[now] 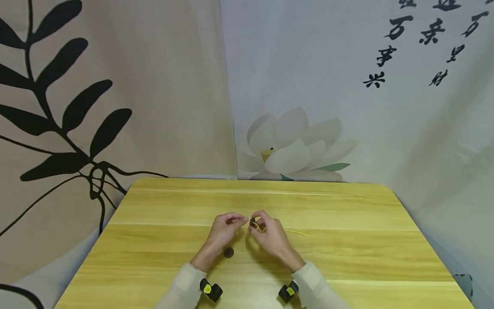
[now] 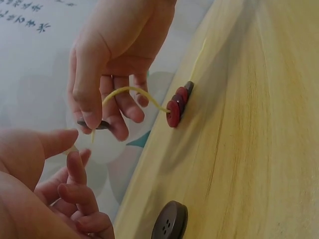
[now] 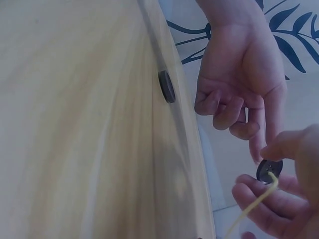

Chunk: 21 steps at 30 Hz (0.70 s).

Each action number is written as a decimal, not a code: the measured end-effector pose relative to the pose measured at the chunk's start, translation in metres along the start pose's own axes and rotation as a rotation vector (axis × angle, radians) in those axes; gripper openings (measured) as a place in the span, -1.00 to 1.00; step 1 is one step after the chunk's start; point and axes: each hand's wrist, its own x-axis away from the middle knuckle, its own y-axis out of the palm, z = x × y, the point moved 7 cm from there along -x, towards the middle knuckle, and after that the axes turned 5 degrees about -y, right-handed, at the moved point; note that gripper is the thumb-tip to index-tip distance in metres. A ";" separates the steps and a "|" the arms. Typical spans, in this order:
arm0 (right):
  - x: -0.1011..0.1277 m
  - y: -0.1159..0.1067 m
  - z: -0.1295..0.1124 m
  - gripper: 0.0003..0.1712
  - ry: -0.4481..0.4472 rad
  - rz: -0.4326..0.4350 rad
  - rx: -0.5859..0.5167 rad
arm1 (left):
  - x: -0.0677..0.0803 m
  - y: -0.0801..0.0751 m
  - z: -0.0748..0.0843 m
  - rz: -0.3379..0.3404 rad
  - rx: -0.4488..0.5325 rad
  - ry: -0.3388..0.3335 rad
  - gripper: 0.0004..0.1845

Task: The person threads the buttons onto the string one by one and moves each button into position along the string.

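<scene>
Meanwhile the right hand pinches a round dark button on thin yellow cord, while the left hand's fingertips pinch the cord's end.

Right hand, lower right corner: fingers pinch a dark button with yellow thread trailing down from it. Left hand just above, fingers loosely curled. Second dark button lies apart on the tabletop.

Black Chinese calligraphy on wall hanging, characters 万, 亲, 事, 兴
</scene>
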 end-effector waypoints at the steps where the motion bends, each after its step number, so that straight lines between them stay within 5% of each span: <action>1: 0.000 0.000 0.001 -0.73 0.005 -0.004 -0.009 | 0.000 0.000 -0.001 -0.005 0.001 -0.006 -0.73; 21: 0.000 0.005 0.002 -0.66 0.082 -0.059 -0.065 | -0.003 0.002 -0.003 -0.039 -0.018 -0.007 -0.78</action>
